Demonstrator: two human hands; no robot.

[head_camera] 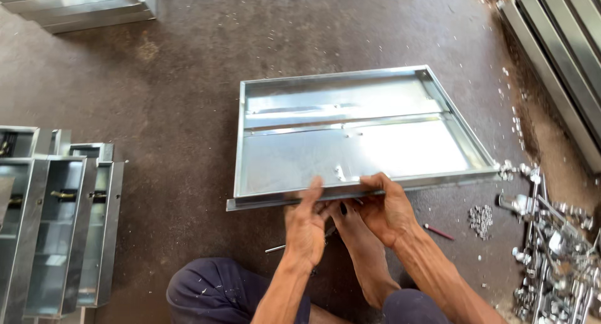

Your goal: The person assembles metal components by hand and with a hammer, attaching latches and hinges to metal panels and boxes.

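The person sits on the concrete floor (188, 98) with a shallow galvanised sheet-metal tray (350, 142) lying open side up just in front of them. Both hands work at the middle of its near rim (282, 199): the left hand (305, 227) is closed around the folded edge with the thumb up over the rim, and the right hand (385, 208) is curled over the same edge just beside it, fingers pressing down on the lip. A bare foot (357, 236) is tucked under the rim between the hands, apparently propping the tray. Judging by what lies there, the tray itself looks formed, with all four walls folded up and a stiffening rib (341, 125) running across its bottom, so the work appears to be at a fitting or fastening stage on the near edge. No fastener can be seen seated there yet. What the fingers actually pinch is hidden by the hands. A thin rod (274, 249) on the floor is partly covered by the left wrist, and a small red-tipped tool (438, 231) lies by the right forearm. The heap of bolts and brackets (554, 249) at the right is cut off by the frame, as are the stacked metal boxes (56, 224) at the left.
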